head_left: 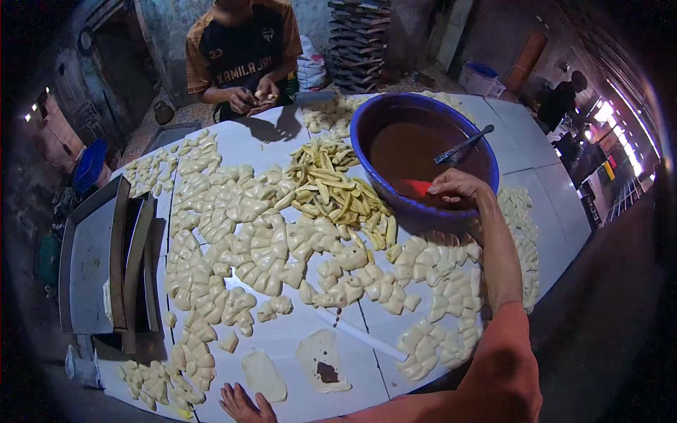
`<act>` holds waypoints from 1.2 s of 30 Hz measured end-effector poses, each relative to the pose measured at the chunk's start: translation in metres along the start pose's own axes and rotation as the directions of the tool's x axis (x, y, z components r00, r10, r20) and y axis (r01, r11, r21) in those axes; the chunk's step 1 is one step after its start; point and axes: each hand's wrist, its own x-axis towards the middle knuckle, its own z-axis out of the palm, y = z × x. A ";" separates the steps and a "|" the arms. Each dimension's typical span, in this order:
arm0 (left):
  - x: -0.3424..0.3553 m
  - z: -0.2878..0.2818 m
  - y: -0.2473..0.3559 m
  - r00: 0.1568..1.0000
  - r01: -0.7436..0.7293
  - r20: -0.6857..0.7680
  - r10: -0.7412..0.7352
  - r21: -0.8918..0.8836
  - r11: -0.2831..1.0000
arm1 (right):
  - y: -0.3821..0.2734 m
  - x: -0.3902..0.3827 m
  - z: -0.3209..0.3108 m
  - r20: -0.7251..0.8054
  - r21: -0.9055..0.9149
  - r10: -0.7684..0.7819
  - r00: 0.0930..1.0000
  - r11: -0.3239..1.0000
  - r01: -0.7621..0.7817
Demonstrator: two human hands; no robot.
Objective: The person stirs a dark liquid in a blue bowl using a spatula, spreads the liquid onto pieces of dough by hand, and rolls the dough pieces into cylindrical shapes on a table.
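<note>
My right hand (pixel 457 189) reaches over the near rim of a large blue basin (pixel 367 169) and grips a flat red scraper (pixel 416 187) above the smooth brown filling (pixel 416 148). At the table's near edge, my left hand (pixel 247 407) lies with its fingers spread, holding nothing. Just beyond it is a flattened sheet of pale dough (pixel 264 376). To its right lies another dough sheet (pixel 331 345) with a dark brown smear of filling on it. A white rod (pixel 363 335) rests slantwise behind the second sheet.
Many pale dough pieces (pixel 247 247) cover the table around a heap of yellow banana slices (pixel 338 187). A dark-handled utensil (pixel 462 144) leans in the basin. Metal trays (pixel 92 261) stand at left. Across the table, a person (pixel 243 56) handles a small piece.
</note>
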 end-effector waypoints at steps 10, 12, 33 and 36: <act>-0.013 -0.003 -0.019 0.991 0.123 0.063 -0.119 -0.049 0.991 | -0.083 -0.037 0.110 0.152 -0.145 -0.160 0.975 0.973 0.182; -0.004 0.001 -0.014 0.994 0.097 0.053 -0.093 -0.082 0.992 | -0.084 -0.050 0.140 0.178 -0.217 -0.191 0.965 0.949 0.228; -0.014 0.010 -0.030 0.992 0.026 -0.115 -0.047 -0.172 0.985 | -0.047 -0.128 0.456 0.392 -0.697 -0.631 0.670 0.272 0.663; -0.011 0.010 -0.029 0.994 0.023 -0.105 -0.042 -0.183 0.983 | -0.030 -0.131 0.461 0.408 -0.704 -0.659 0.632 0.214 0.677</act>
